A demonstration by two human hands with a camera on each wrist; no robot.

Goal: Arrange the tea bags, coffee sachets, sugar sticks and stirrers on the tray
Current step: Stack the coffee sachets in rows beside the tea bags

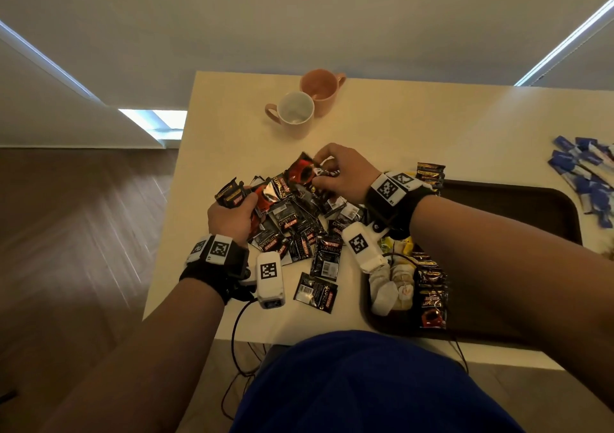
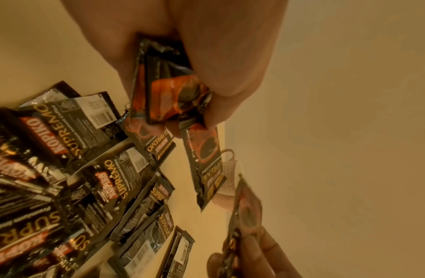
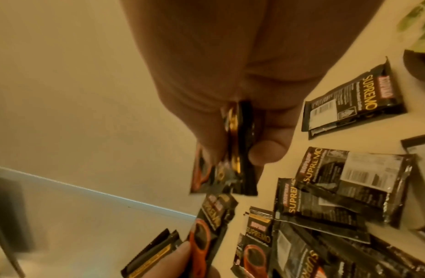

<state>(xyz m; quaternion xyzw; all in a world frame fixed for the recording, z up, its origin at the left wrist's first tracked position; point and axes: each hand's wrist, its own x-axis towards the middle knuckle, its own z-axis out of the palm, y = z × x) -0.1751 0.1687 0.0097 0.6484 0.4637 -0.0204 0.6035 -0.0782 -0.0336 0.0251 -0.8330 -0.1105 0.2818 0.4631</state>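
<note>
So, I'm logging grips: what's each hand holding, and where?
Left hand: several coffee sachets, gripped mid-length. Right hand: sachets pinched near one end.

Bare table lies open between the two mugs at the far edge and the scattered coffee sachets. The sachet pile blocks the middle. The dark tray shows a wide bare floor on its far right, while tea bags and stacked sachets crowd its near left corner. Blue sugar sticks litter the right edge.
</note>
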